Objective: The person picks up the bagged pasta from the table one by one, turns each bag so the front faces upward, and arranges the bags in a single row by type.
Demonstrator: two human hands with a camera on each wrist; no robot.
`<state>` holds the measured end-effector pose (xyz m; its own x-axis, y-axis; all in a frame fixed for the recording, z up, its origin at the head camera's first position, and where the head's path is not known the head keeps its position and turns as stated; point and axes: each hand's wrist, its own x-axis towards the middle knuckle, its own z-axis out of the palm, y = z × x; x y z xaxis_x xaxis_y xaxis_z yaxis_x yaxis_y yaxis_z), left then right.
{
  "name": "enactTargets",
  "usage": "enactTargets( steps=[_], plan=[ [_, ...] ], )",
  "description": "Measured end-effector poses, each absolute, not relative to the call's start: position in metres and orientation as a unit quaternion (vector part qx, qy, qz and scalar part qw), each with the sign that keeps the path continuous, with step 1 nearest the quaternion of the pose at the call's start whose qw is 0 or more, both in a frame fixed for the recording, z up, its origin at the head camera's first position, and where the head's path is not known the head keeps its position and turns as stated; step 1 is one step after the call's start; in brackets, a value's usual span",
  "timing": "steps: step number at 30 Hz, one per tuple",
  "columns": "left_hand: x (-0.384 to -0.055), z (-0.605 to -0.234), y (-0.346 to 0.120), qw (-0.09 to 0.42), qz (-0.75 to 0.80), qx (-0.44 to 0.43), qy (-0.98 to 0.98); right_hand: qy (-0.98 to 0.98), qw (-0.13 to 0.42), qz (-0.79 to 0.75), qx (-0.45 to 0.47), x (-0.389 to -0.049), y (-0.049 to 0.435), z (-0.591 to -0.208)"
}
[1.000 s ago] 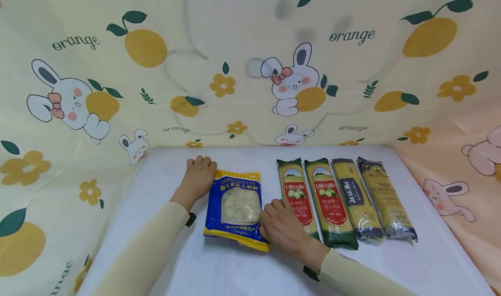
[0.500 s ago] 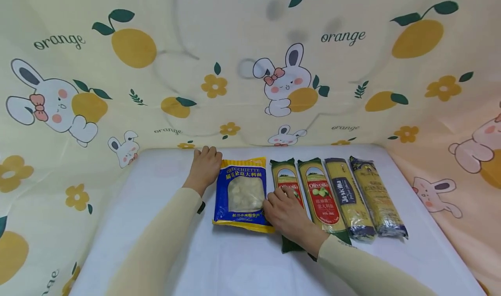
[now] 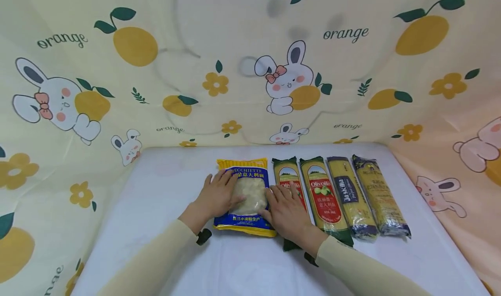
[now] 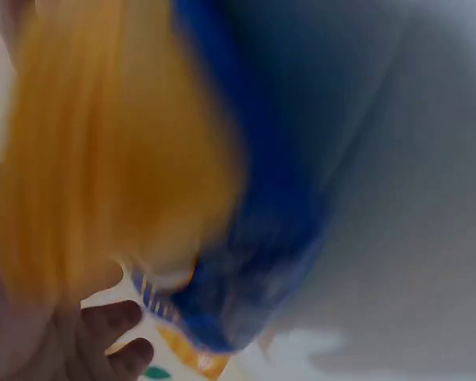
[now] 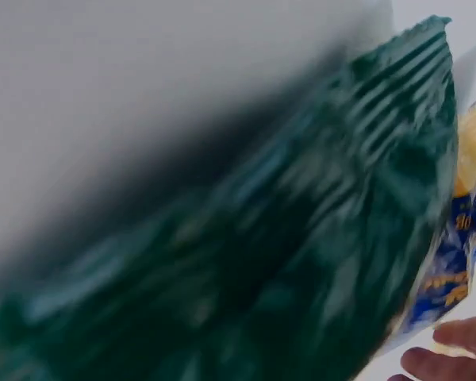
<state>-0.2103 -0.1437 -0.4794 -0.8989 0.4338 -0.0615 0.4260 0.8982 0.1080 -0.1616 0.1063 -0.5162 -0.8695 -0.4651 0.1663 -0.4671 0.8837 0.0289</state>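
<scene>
A blue and yellow bag of orecchiette pasta lies flat on the table, its clear window facing up. Across its left half my left hand rests with fingers spread. My right hand lies along the bag's right edge, fingers extended, and covers part of the nearest green-ended Olivoila spaghetti pack. In the left wrist view, the bag's yellow band is blurred close up, with left fingers beside it. The right wrist view is filled by the green pack end; right fingers show near the bag.
Right of the hands lie a second Olivoila pack, a Jasicilia pasta pack and another yellow pasta pack, side by side. A white-covered table holds them all. A printed cloth hangs behind and at the sides.
The bag has shifted away and nearer the spaghetti packs, straightening a little. My left hand has let go of its upper left corner and moved onto its front. My right fingers have straightened.
</scene>
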Motion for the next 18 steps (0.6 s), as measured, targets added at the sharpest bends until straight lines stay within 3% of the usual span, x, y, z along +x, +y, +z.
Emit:
enactTargets(
  steps=[6, 18],
  plan=[
    [-0.183, -0.505, -0.144, 0.083, 0.063, 0.259, 0.960, -0.970, 0.002, -0.020, 0.241, -0.162, 0.093, -0.519],
    [-0.172, -0.529, -0.155, 0.071, 0.047, 0.239, 0.967, -0.971, -0.006, -0.033, 0.239, -0.163, 0.086, -0.519]
  ],
)
